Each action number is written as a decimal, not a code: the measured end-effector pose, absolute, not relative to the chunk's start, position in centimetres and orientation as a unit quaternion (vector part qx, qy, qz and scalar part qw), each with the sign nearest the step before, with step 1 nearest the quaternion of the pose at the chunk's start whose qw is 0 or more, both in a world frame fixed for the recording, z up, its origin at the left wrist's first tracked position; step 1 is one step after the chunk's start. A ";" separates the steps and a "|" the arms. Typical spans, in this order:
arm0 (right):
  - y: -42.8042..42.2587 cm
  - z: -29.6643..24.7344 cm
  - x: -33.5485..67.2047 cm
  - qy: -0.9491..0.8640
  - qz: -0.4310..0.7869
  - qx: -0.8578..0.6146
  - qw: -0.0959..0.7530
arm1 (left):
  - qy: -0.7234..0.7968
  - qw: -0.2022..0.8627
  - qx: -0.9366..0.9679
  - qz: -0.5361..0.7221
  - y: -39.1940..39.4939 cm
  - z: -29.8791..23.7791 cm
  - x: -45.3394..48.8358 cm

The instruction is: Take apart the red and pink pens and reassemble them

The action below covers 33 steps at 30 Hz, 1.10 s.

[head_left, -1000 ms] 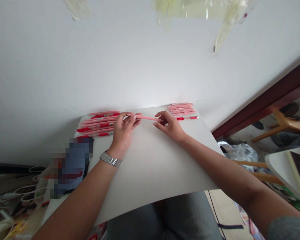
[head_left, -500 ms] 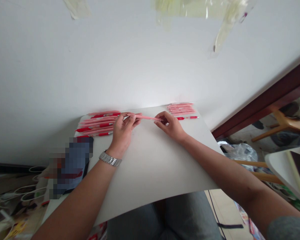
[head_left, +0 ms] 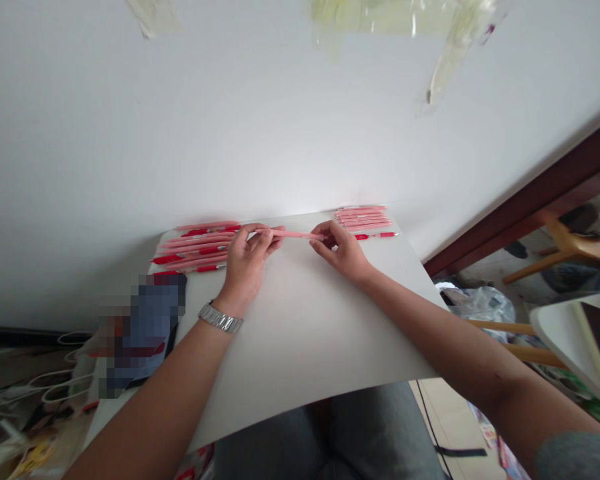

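A slim pink pen point(head_left: 295, 234) is stretched level between my two hands above the white table. My left hand point(head_left: 250, 257), with a metal watch at the wrist, pinches its left end between thumb and fingers. Around the pen's right end close the fingertips of my right hand point(head_left: 341, 252); that tip is partly hidden by them. To the left lies a spread of pink and red pens point(head_left: 195, 247), partly behind my left hand. A neat row of pink pens point(head_left: 364, 217) lies at the back right, with a red pen point(head_left: 380, 235) just in front of it.
The white table point(head_left: 310, 333) stands against a wall point(head_left: 230, 133) with peeling tape. A blurred-out dark blue item point(head_left: 153, 327) lies at the table's left edge. Cables point(head_left: 55, 383) are on the left; a plastic bag point(head_left: 485, 303) and a wooden stool point(head_left: 565, 243) are on the right.
Almost nothing differs. My right fingers have shifted very slightly at the pen's right end; both hands keep their hold.
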State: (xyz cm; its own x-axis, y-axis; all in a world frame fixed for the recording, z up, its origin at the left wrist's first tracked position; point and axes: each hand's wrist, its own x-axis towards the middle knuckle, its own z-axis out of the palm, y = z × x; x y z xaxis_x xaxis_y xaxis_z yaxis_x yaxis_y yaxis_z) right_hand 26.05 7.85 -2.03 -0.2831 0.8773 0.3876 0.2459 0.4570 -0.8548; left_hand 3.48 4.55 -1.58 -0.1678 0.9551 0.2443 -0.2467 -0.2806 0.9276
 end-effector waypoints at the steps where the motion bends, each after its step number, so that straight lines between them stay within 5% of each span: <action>1: 7.9 -2.0 26.0 -0.719 0.348 -0.388 0.459 | 0.387 0.456 0.457 0.659 4.6 -1.6 3.5; 33: 8.5 -1.5 26.2 -0.582 0.466 -0.365 0.557 | 0.430 0.370 0.611 0.552 4.1 -1.6 3.9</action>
State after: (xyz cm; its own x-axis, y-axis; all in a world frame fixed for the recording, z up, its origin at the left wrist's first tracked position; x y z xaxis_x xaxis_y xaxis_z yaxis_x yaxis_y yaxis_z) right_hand 26.18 8.46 -1.46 -0.1129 0.9448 0.3076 -0.0936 0.2981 -0.9499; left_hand 3.90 4.05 -1.57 0.0208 0.9336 0.3577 0.1168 -0.3576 0.9265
